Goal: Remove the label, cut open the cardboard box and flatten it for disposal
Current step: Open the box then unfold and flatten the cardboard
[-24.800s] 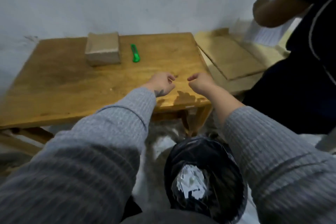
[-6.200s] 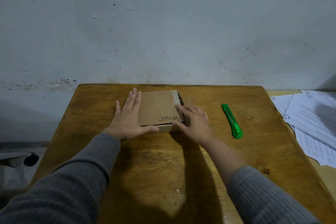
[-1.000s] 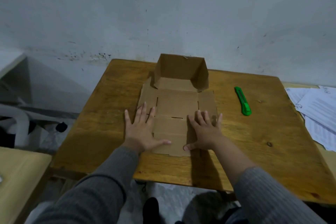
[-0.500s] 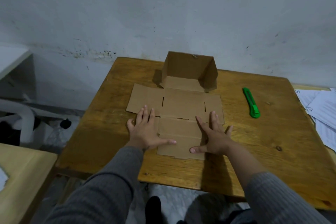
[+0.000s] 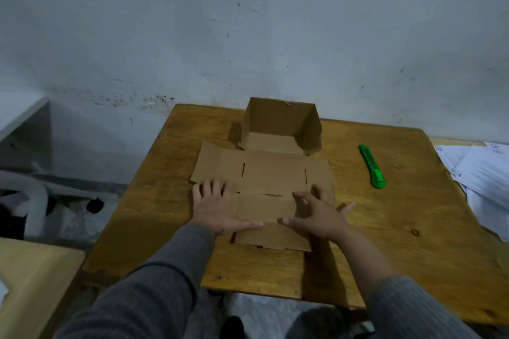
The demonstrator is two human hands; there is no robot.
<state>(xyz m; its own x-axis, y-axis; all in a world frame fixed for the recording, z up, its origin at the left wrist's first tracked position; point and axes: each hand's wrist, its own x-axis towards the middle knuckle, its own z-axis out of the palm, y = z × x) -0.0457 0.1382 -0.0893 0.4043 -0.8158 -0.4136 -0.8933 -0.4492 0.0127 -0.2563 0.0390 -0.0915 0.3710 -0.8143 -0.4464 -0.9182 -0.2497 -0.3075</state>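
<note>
My left hand (image 5: pixel 217 208) lies flat, fingers spread, pressing the near left of the cardboard box (image 5: pixel 271 184) onto the bench (image 5: pixel 385 231). My right hand (image 5: pixel 319 213) hovers just over its near right, fingers apart, lightly bent. Straight beyond both hands, the far walls stand upright, equally reachable, needing flattening next.

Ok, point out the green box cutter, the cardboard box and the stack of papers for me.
green box cutter (image 5: pixel 371 166), head view, middle of its handle.
cardboard box (image 5: pixel 274 173), head view, flat centre panel.
stack of papers (image 5: pixel 484 173), head view, top sheet by the table's right edge.
</note>
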